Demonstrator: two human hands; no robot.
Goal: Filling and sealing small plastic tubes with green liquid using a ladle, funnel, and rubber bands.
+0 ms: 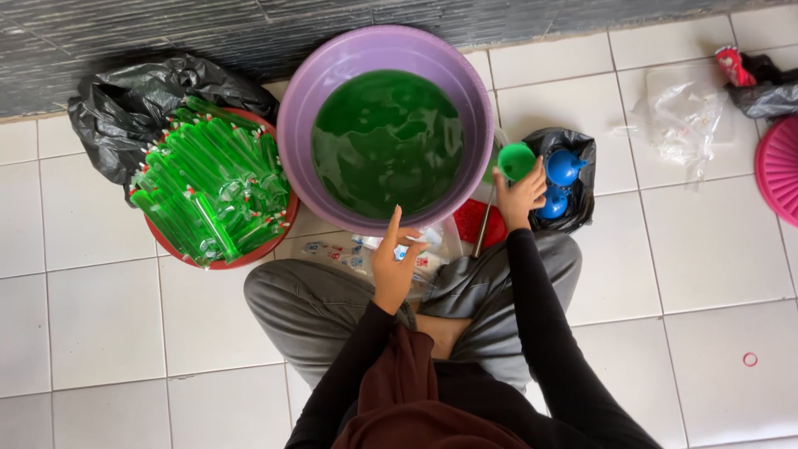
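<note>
1. Presently, the right hand point(522, 198) has its grip closed on a small green funnel point(515, 160), held just beside the purple basin point(299, 108) of green liquid.
2. The left hand point(392, 270) grips a thin clear plastic sleeve point(416, 241), index finger raised, apparently to hold its mouth open.
3. Left of that grip, filled green tubes point(212, 191) are heaped in a red bowl point(249, 254).

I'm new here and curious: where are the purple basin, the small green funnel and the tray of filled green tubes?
Round purple plastic basin point(293, 116), head view, left rim.
Small green plastic funnel point(515, 160), head view, cone.
Red tray of green tubes point(212, 191), head view, tube pile.
</note>
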